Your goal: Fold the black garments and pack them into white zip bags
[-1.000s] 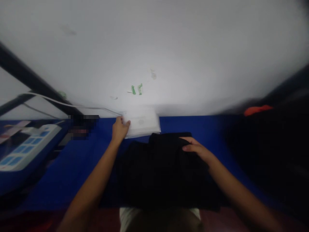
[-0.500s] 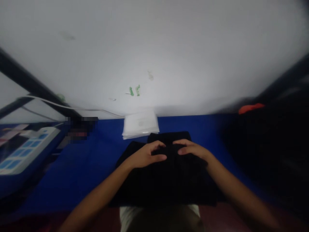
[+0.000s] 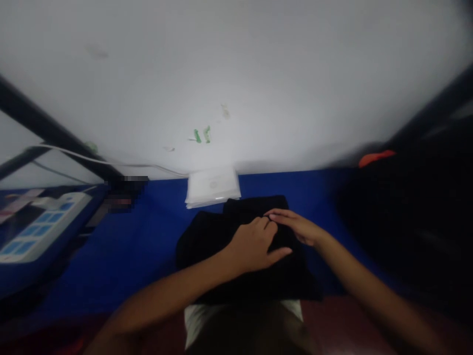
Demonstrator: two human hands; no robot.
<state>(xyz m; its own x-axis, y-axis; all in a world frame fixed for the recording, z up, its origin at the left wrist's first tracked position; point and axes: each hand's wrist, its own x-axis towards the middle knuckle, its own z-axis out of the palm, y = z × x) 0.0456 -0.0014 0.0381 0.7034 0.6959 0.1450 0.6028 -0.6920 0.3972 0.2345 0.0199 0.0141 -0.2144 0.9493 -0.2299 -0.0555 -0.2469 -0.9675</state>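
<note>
Black cloth [image 3: 210,241], partly folded, lies on the blue surface [image 3: 148,236] in front of me. My left hand [image 3: 256,244] rests on the middle of the cloth, thumb stretched out to the right and the other fingers curving down onto it. Just to its right, my right hand [image 3: 295,226] reaches in from the right, with its fingertips close to or touching my left fingers near the cloth's upper edge. The fingers of my right hand lie close together, and a small fold of cloth may be between them; the dark fabric hides this.
A stack of white papers or packets [image 3: 213,186] sits against the pale wall [image 3: 258,98]. On the left is a white power strip with blue sockets [image 3: 44,227], with a cable [image 3: 148,164] along the wall. A dark mass with an orange item [image 3: 377,158] stands at the right.
My left hand has slid right across the cloth, up to my right hand. The fingers of my right hand have drawn closer together. The view has shifted slightly.
</note>
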